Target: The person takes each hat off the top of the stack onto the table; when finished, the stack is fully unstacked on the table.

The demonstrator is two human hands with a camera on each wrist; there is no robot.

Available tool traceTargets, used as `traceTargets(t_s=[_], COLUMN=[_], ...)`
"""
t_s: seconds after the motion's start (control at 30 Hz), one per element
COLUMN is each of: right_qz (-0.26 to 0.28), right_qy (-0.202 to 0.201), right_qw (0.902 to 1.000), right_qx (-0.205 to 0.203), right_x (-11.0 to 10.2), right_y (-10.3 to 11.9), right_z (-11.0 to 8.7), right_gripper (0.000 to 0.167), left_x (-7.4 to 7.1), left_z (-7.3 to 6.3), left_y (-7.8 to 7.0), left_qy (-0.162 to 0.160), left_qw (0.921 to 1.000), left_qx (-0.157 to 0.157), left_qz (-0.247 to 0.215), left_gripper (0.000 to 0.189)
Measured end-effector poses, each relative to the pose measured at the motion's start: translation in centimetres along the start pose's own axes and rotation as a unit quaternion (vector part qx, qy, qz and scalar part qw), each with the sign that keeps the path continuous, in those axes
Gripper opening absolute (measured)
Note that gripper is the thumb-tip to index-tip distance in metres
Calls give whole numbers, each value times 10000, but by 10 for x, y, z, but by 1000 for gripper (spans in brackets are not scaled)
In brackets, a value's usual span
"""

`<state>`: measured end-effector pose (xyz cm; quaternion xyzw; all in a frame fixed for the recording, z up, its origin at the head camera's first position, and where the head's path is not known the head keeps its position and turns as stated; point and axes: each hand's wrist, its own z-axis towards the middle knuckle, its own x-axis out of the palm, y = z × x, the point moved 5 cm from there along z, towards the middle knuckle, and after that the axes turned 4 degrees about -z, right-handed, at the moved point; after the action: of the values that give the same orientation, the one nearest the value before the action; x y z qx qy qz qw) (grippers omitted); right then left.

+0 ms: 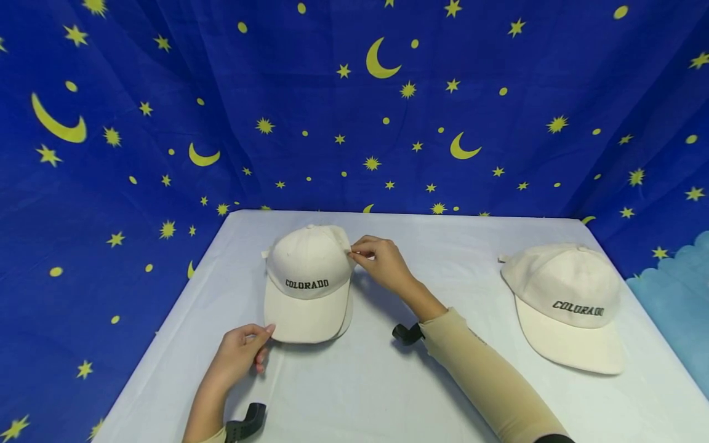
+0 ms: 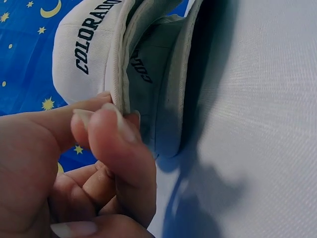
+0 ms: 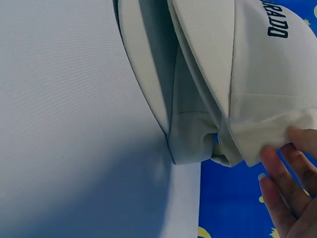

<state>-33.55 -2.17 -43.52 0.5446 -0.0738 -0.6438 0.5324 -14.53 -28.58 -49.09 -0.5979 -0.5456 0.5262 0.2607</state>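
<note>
Left fingers (image 2: 128,166) pinch; right fingers (image 3: 281,181) pinch farther forward, right forearm (image 1: 487,372) slanting inward.

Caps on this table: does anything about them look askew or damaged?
Slightly askew: the left hand and right hand hold an upper cap over a lower cap, whose brim peeks out on the right, so the pair looks misaligned. I see no damage.

Head view bright, even; soft shadow beneath my right sleeve (image 1: 487,369), lower right of centre. Left wrist view dimmer, my fingers (image 2: 126,158) throwing a fuzzy shadow on the bench (image 2: 267,129), bottom centre-right. Right wrist view: broad bluish shadow, lower left to centre.
</note>
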Motion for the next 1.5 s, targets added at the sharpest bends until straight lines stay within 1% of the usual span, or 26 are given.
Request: traceTargets(t_s=[0.27, 0.4, 0.53, 0.67, 1.0, 1.1, 1.23, 1.5], right_qz=[-26, 7, 72, 146, 152, 119, 112, 110], right_qy=[-78, -123, -134, -189, -348, -375, -415, -519], right_qw=[10000, 9999, 9999, 9997, 9991, 9991, 9990, 9982], right_qx=[-33, -74, -78, -92, -190, -167, -147, -266], right_x=[-3, -5, -7, -10, -21, -23, -27, -35], right_y=[6, 9, 10, 11, 19, 20, 20, 25], right_z=[-1, 0, 1, 1, 2, 2, 2, 3], right_gripper=[13, 14, 13, 12, 12, 12, 12, 11], left_x=[-2, -1, -1, -1, -1, 1, 4, 8], left_z=[-1, -1, -1, -2, -5, -6, -7, -9], left_y=[-1, -1, -2, -4, -14, -17, -21, -30], left_qy=[-50, -49, -33, -21, -69, -75, -56, -87], left_qw=[9999, 9997, 9995, 9996, 9993, 9991, 9987, 9977], left_qx=[50, 78, 52, 39, 145, 171, 281, 445], left_qz=[-95, -213, -302, -293, -331, -369, -414, -503], left_gripper=[37, 37, 36, 37, 40, 40, 39, 35])
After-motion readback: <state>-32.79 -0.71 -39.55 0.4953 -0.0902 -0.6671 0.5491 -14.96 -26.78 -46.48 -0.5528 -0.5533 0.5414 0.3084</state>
